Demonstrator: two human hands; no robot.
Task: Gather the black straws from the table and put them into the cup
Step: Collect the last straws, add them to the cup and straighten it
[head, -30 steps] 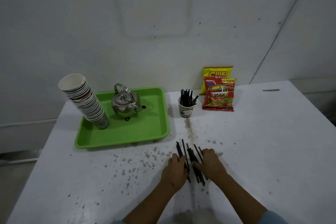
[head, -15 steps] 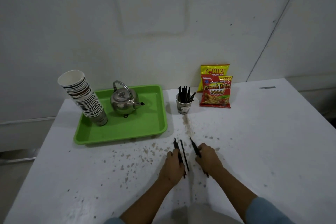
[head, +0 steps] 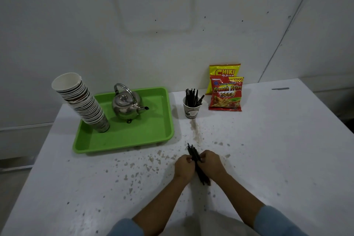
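**Bundle squeezed tight, low centre of frame**

Left hand point(head: 184, 166) and right hand point(head: 210, 164) pressed in from either side, fingers curled round one bunch of black straws point(head: 197, 166). Gripped at mid-length, tips poking out toward the top of the frame, tails trailing down between the wrists. Two-sided squeeze, probably to line loose sticks into one bundle that lifts in one go. Lower ends look to be touching the tabletop point(head: 277, 149); hard to say for certain. No stray straws spotted on the speckled surface around the hands.

Further up, centre of frame, well apart from the hands: paper cup point(head: 191, 110), upright, already holding a sheaf of straws leaning right. Left of it, green tray point(head: 124, 140) carrying a steel kettle point(head: 127, 104) and a leaning stack of cups point(head: 84, 101). Right of the cup, two snack packets point(head: 226, 90) near the wall.

Next call, as a judgement: lift, carry up-frame, drop ends-first without tipping that light cup.
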